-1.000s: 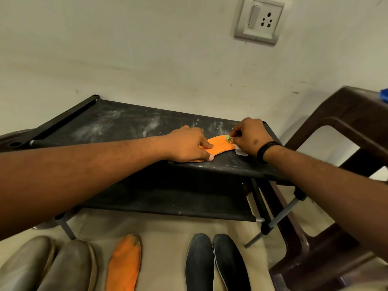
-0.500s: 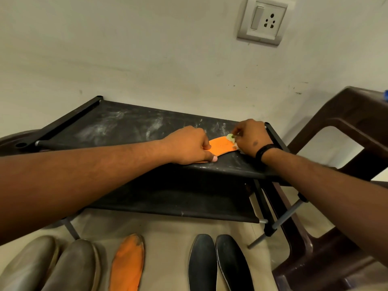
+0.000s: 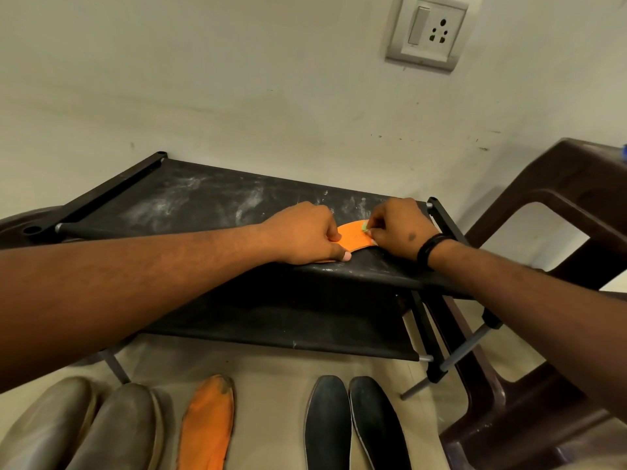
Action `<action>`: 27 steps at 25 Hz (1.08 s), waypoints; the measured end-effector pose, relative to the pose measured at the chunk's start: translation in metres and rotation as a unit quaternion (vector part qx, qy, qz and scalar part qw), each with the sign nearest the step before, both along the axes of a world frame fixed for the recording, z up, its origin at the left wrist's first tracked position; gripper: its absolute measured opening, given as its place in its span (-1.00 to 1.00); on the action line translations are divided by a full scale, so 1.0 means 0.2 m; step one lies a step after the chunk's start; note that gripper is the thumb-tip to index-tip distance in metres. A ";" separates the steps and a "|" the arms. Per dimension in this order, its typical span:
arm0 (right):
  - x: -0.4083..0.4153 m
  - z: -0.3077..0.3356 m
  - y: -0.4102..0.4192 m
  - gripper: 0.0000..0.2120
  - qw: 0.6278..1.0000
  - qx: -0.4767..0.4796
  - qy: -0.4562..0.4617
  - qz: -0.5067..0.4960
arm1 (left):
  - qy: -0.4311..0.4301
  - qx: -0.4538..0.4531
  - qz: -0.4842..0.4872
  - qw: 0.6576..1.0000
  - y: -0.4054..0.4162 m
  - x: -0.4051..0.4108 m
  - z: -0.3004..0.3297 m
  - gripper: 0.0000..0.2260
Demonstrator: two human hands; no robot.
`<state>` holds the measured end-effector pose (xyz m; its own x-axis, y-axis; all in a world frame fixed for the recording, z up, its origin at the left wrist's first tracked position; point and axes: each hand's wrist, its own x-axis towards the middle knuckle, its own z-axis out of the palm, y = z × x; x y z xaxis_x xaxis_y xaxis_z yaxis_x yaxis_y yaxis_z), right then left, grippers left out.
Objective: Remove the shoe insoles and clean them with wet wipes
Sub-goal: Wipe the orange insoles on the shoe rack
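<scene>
wall: [image 3: 237, 79] pale, scuffed; switch socket [image 3: 427, 32] upper right.
rack: [image 3: 203, 205] black 2-tier shoe rack against wall, top shelf dusty with white smears; serves as work surface here.
chair: [image 3: 559, 205] dark brown plastic, right of rack, partly cut off.
floor items: 2 grey shoes [image 3: 84, 432] bottom left, spare orange insole [image 3: 208, 422] with dirty toe, 2 black insoles [image 3: 353, 425], all lying in 1 row in front of rack.
task item: orange insole [image 3: 353, 239] flat on top shelf near its right front edge, between both hands.
left hand: [image 3: 305, 235] fingers curled, thumb tip pressing insole's near end down onto shelf; pins it, no lift.
right hand: [image 3: 397, 228] fingers pinched around small pale-green wad, likely the wipe [image 3: 365, 227], pressed on insole's far end.
step: judged mid-scrub on insole 1 of 4; other 3 look untouched, orange 1 on floor plainly soiled.
risk 1: insole sits close to shelf edge; hard stroke toward body could slide it off if left thumb slips.
risk 2: fabric shelf may sag under pressure, uneven contact, missed patches.
risk 3: shelf dust could transfer to insole underside or onto wipe.
hidden: most of insole under both hands; wipe mostly buried in fingers, size and wetness unclear; wipe pack not in view; blue object at right frame edge unidentifiable.
</scene>
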<state>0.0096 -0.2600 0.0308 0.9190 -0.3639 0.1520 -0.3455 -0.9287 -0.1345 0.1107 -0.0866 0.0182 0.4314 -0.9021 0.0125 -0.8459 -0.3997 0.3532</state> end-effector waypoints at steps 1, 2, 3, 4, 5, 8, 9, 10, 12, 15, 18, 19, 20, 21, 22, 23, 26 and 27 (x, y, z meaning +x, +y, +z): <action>-0.02 0.00 0.00 -0.89 1.000 0.016 0.005 0.023 | 0.001 -0.002 -0.001 1.000 0.00 0.00 0.00 -0.52; -0.04 0.00 -0.02 -0.89 0.999 0.018 0.012 0.037 | 0.000 -0.005 -0.002 1.000 0.00 0.00 0.00 -0.52; -0.05 0.01 -0.04 -0.87 0.999 0.004 0.016 0.027 | -0.002 -0.007 -0.005 1.000 -0.01 0.00 -0.01 -0.52; -0.05 0.00 -0.07 -0.82 1.000 -0.015 0.013 0.005 | -0.005 -0.008 -0.005 1.000 -0.01 0.00 -0.01 -0.52; -0.04 0.00 -0.08 -0.79 0.999 -0.028 0.009 -0.021 | -0.006 -0.007 -0.005 1.000 -0.02 0.00 -0.01 -0.52; -0.01 -0.01 0.00 -0.83 0.999 -0.051 0.010 -0.008 | -0.007 -0.007 -0.006 1.000 -0.02 -0.01 0.00 -0.54; 0.00 -0.02 0.04 -0.85 0.999 -0.047 0.015 0.021 | -0.007 -0.010 -0.008 1.000 -0.01 -0.01 0.00 -0.54; -0.01 -0.03 0.06 -0.85 0.998 -0.040 0.014 0.043 | -0.008 -0.011 -0.008 1.000 -0.01 -0.01 0.00 -0.54; -0.03 -0.02 0.04 -0.86 0.999 -0.029 -0.003 0.030 | -0.008 -0.011 -0.007 1.000 -0.01 -0.01 0.00 -0.54; -0.05 -0.03 -0.03 -0.87 0.997 0.040 -0.062 -0.033 | -0.008 -0.007 -0.006 1.000 -0.01 -0.01 0.00 -0.51; -0.05 -0.06 -0.06 -0.83 0.996 0.022 -0.057 -0.058 | -0.007 -0.009 -0.005 1.000 -0.01 0.00 0.00 -0.50; -0.04 -0.06 -0.06 -0.86 0.997 0.005 -0.046 -0.066 | -0.005 -0.009 -0.007 1.000 -0.01 0.00 0.00 -0.51; -0.03 -0.05 -0.05 -0.87 0.997 -0.005 -0.036 -0.064 | -0.003 -0.007 -0.006 1.000 -0.01 0.00 0.00 -0.51; -0.01 -0.04 -0.04 -0.86 0.998 -0.004 -0.027 -0.056 | -0.003 -0.008 -0.006 1.000 -0.01 0.00 0.00 -0.52; -0.01 -0.03 -0.03 -0.86 0.999 0.001 -0.020 -0.041 | -0.004 -0.008 -0.004 1.000 -0.01 0.00 0.00 -0.52; -0.01 -0.02 -0.01 -0.85 1.000 0.009 -0.013 -0.023 | -0.006 -0.009 -0.004 1.000 -0.01 0.00 0.00 -0.52; -0.04 -0.01 -0.05 -0.82 1.000 0.007 0.014 -0.003 | -0.004 -0.009 -0.006 1.000 -0.01 0.00 0.00 -0.52; -0.04 0.00 -0.08 -0.81 1.000 -0.007 0.014 -0.021 | -0.003 -0.006 -0.005 1.000 -0.01 0.00 0.00 -0.51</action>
<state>0.0019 -0.2761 0.0310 0.9066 -0.4009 0.1317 -0.3883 -0.9148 -0.1112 0.1102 -0.0894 0.0177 0.4226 -0.9059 0.0260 -0.8518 -0.3872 0.3529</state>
